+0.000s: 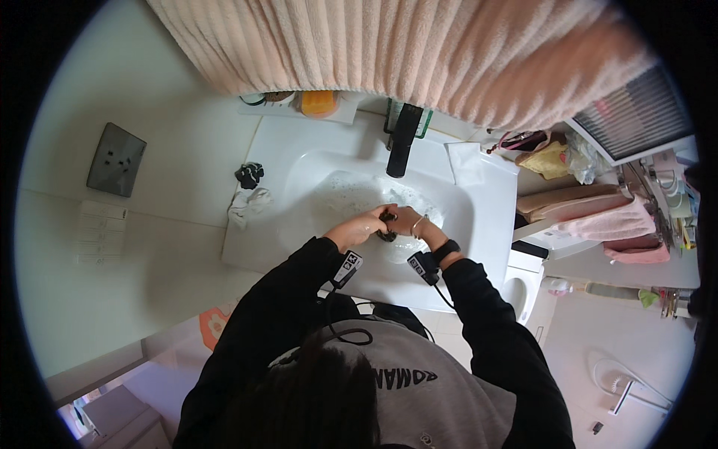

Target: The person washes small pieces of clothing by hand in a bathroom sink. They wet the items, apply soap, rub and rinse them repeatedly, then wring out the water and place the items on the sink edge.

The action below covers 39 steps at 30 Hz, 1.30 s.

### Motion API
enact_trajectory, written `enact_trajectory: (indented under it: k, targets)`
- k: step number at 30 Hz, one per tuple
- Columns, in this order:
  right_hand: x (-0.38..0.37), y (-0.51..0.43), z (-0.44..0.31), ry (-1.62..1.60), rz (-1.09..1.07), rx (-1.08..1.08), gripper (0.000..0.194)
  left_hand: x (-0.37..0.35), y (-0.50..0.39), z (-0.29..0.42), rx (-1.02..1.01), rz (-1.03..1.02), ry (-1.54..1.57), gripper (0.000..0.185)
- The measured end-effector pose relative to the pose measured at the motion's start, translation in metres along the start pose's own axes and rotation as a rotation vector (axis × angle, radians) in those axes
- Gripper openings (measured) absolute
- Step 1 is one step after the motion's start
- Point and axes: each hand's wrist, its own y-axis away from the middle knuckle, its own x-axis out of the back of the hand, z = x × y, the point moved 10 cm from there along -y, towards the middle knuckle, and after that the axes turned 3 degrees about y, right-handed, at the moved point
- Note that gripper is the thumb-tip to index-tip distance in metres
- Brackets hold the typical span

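My left hand and my right hand meet over the white washbasin, both gripping a small, wet, dark cloth item. My fingers hide much of the cloth, so its exact kind is unclear. Below it, foamy water lies in the bowl. A black faucet reaches over the basin just beyond my hands. On the left rim rest a crumpled black cloth item and a crumpled white one, possibly socks.
A folded white cloth lies on the right rim. Behind the basin, a ledge holds an orange item. A pink plush curtain-like fabric hangs at the far side. Pink towels hang at right; a wall socket is at left.
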Motion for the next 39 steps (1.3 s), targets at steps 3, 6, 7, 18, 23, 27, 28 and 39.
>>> enact_trajectory:
  k: [3,6,7,18,23,27,28,39]
  targets:
    - [0.036,0.005,-0.018,-0.042,0.096,-0.07,0.034,-0.01,0.008,0.011,0.016,0.041,-0.084,0.055]
    - [0.062,0.015,-0.043,-0.246,0.173,-0.009,0.043,-0.013,0.018,0.033,-0.081,0.083,-0.192,0.05]
    - [0.069,0.018,-0.045,-0.327,0.203,-0.034,0.05,-0.014,0.021,0.037,-0.098,0.083,-0.16,0.048]
    - [0.084,0.046,-0.024,-0.802,0.412,-0.048,0.023,0.0,0.054,0.084,-0.306,0.053,0.341,0.025]
    - [0.076,0.054,-0.064,-0.699,0.448,0.327,0.044,0.012,0.049,0.074,-0.213,0.174,0.356,0.019]
    - [0.062,0.05,-0.084,-0.414,0.417,0.326,0.065,0.006,0.039,0.069,-0.167,0.169,0.467,0.018]
    - [0.064,0.054,-0.092,-0.221,0.481,0.366,0.068,0.007,0.039,0.067,-0.147,0.183,0.478,0.018]
    - [0.054,0.041,-0.067,-0.009,0.464,0.303,0.038,0.005,0.05,0.042,0.157,0.253,-0.007,0.043]
